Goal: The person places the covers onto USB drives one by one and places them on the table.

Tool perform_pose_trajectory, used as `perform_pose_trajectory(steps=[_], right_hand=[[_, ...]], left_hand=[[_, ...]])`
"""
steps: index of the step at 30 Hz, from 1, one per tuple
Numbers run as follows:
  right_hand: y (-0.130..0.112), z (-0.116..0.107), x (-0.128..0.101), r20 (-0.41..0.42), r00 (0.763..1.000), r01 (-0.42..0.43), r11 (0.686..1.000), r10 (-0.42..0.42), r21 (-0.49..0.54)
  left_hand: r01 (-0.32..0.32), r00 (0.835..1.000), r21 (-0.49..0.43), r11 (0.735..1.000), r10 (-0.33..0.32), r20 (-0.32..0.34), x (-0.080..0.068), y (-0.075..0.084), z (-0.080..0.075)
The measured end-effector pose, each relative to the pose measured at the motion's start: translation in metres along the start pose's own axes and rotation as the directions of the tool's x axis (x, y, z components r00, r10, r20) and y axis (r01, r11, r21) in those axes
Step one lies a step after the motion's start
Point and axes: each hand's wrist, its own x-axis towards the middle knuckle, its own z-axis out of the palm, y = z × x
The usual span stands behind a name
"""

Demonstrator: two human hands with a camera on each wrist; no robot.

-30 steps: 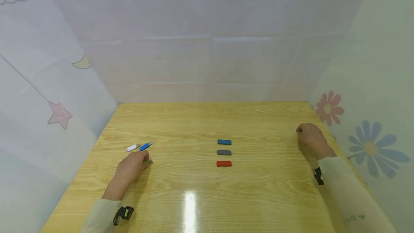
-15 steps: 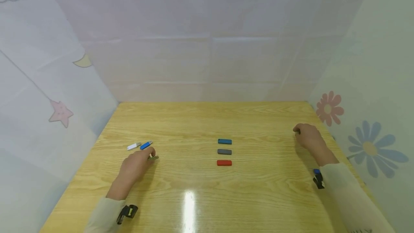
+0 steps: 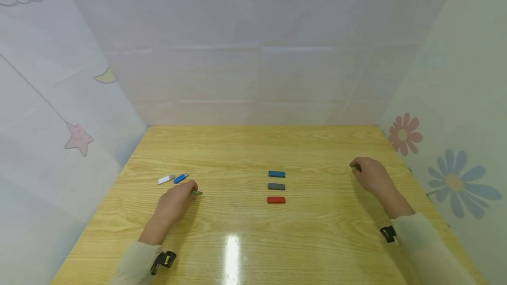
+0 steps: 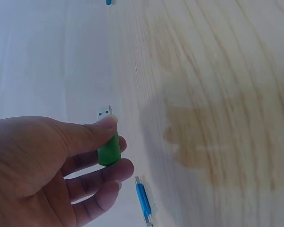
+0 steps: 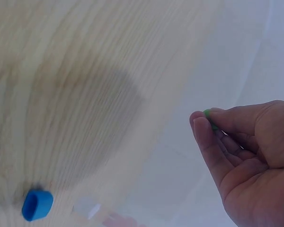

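The green USB stick (image 4: 108, 147) is uncapped, its silver plug bare and pointing away from the left hand (image 4: 47, 163), which pinches its body between thumb and fingers above the table. A green cap (image 5: 208, 114) sits pinched in the right hand (image 5: 248, 156), mostly hidden.

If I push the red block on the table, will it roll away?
Probably not: the red block looks flat and boxy, lying on its broad face, so it would likely slide. The wooden table looks glossy, so it may skid easily. It seems small and light.

left hand (image 3: 176, 200) carries green USB stick (image 3: 196, 193) rightward | right hand (image 3: 368, 173) drifts left, toward frame centre
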Motion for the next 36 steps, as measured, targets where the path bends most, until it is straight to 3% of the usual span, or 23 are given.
perform_pose_trajectory(steps=[10, 22, 30, 36], right_hand=[[-0.026, 0.016, -0.009, -0.011, 0.997, 0.072, 0.997, -0.072, 0.036], [-0.052, 0.033, -0.023, -0.048, 0.993, 0.113, 0.992, -0.111, 0.049], [-0.068, 0.044, -0.033, -0.091, 0.985, 0.153, 0.986, -0.146, 0.071], [-0.077, 0.050, -0.038, -0.087, 0.986, 0.149, 0.984, -0.140, 0.101]], left_hand=[[-0.023, 1.000, -0.054, 0.998, 0.023, -0.008, 0.004, 0.016, 0.001], [-0.031, 0.999, -0.099, 0.995, 0.031, -0.006, 0.011, 0.035, 0.014], [-0.097, 0.995, -0.130, 0.987, 0.096, -0.016, 0.014, 0.054, 0.020], [-0.112, 0.994, -0.137, 0.984, 0.114, 0.004, 0.017, 0.067, 0.023]])
